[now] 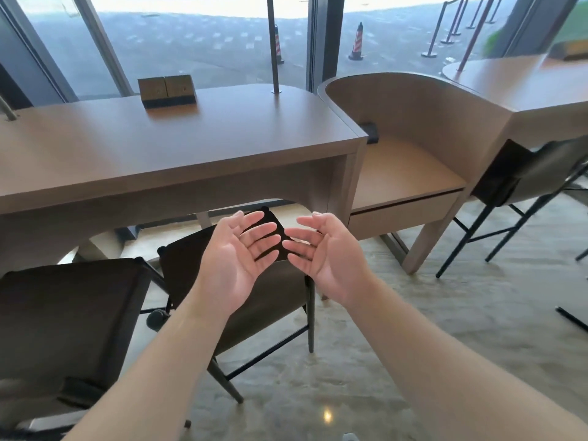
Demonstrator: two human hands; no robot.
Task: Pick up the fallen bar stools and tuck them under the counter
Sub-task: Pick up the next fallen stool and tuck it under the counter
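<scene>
Both hands are empty, palms up: left hand and right hand spread wide, fingertips nearly meeting, touching nothing. Right under them a dark bar stool stands upright, half tucked under the counter. Another stool stands at left, a third further right. Plenty of open floor between. Small wooden block on the counter, markings unreadable.
</scene>
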